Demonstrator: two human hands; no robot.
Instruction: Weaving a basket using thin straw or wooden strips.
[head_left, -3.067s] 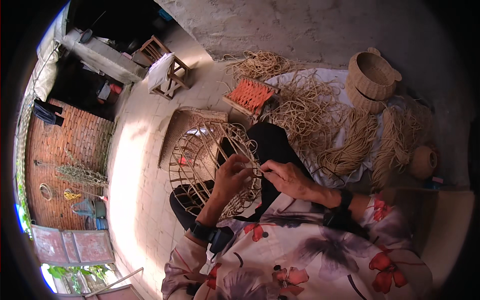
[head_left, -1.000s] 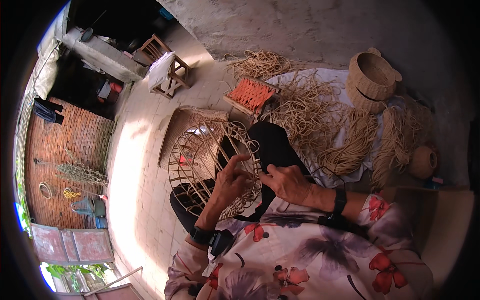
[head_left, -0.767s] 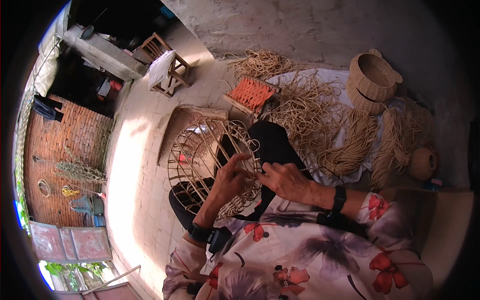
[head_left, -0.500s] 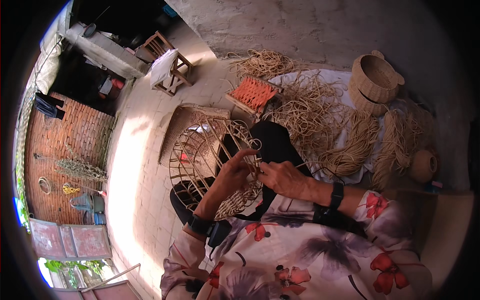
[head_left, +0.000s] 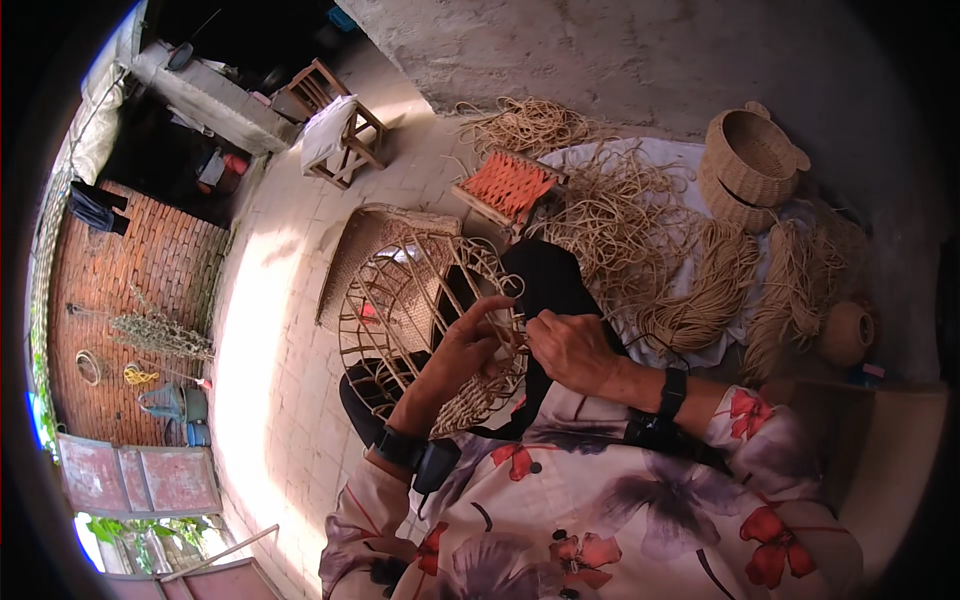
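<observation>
An open basket frame (head_left: pixel 352 325) of thin brown rods rests on my lap, tilted, with a band of braided cord weave (head_left: pixel 470 408) on the side nearest me. My left hand (head_left: pixel 462 350) is closed on the frame's right-hand rim, its index finger reaching along the rods. Just to the right of that rim, my right hand (head_left: pixel 570 350) is closed in a pinch, slightly apart from the frame. What sits between its fingertips is too small to make out. Both wrists wear dark bands.
Loose straw cord (head_left: pixel 620 215) and bundled hanks (head_left: pixel 715 285) lie on a white sheet to the right. Beyond stand a lidded woven basket (head_left: pixel 750 150) and a small round pot (head_left: pixel 848 332). Ahead are an orange-webbed stool (head_left: pixel 508 188), a woven mat-like piece (head_left: pixel 345 265) and a wooden chair (head_left: pixel 345 135).
My right hand has shifted slightly right and up, away from the frame's rim, its fingers curled tighter. My left hand and the frame have barely moved.
</observation>
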